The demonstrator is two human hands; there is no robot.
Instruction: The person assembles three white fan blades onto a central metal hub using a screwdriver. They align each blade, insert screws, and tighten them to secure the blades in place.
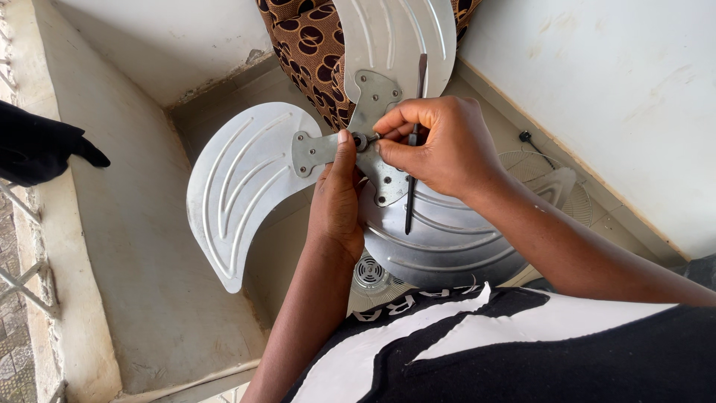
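Where the three metal blades meet at the hub [361, 139], both hands close in on the same small spot. The right hand [440, 145] is clenched around a slim dark tool [412, 160], its shaft running down through the fist and out below the knuckles, while its thumb and forefinger pinch a small fastener right at the hub. The left hand [337, 198] comes up from below the hub, its thumb pressed flat against the hub's edge and its fingers curled behind the blade assembly, so it is grasping the fan blade [246, 186] by its centre.

The fan blade is a silver, three-winged piece with ribbed surfaces. One wing sweeps out left of the hub, one rises above it towards the top of the view, and the third lies below and right of it, mostly behind the right hand and forearm. Grey riveted brackets tie each wing to the hub.

Below the hub, under the lower wing, a round vented motor housing [369, 272] peeks out. Right of the hub, a wire fan guard [541, 175] lies on the floor near the wall. Above the hub hangs brown patterned cloth [306, 41]. Far left of the hub, a dark-sleeved arm [37, 145] of another person rests on a concrete ledge [134, 246].
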